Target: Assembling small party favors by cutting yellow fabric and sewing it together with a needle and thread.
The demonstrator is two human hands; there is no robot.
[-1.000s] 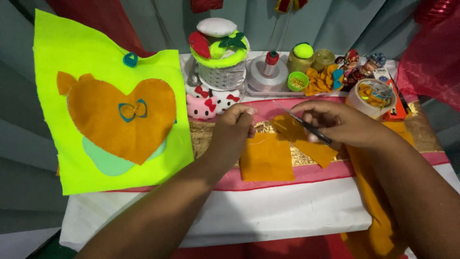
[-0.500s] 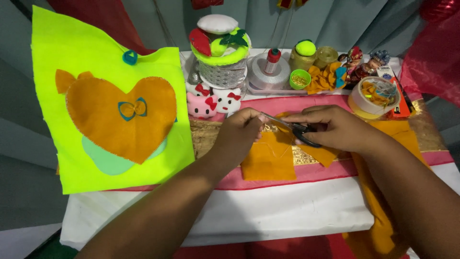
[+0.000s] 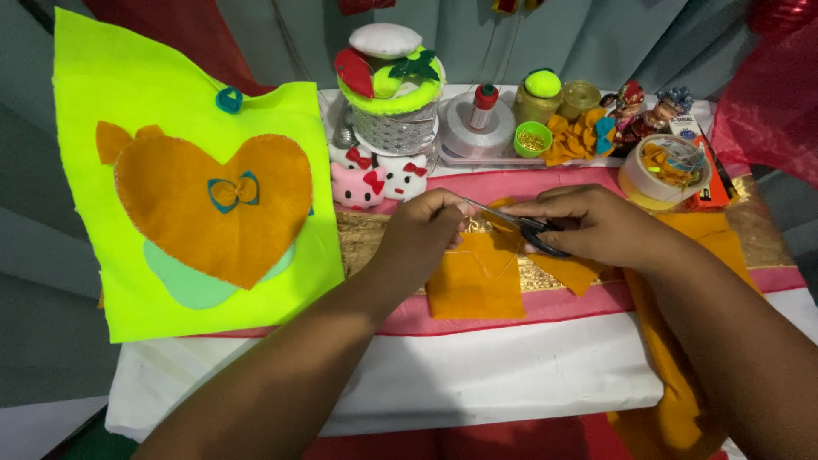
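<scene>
While the orange felt piece (image 3: 475,285) is pinched at its top edge by the left hand (image 3: 423,238), scissors (image 3: 521,226) are gripped in the right hand (image 3: 596,228), blades pointing left toward the felt on the desk (image 3: 477,388).

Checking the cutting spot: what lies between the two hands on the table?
In the head view, small scissors held by the right hand bridge the gap toward the left hand, above the orange felt piece.

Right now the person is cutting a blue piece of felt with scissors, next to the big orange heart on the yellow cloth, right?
Not quite. The felt piece being cut is orange, not blue, as the head view shows. The right hand does work the scissors, the left hand steadies the felt, and the orange heart sits on the yellow cloth.
</scene>
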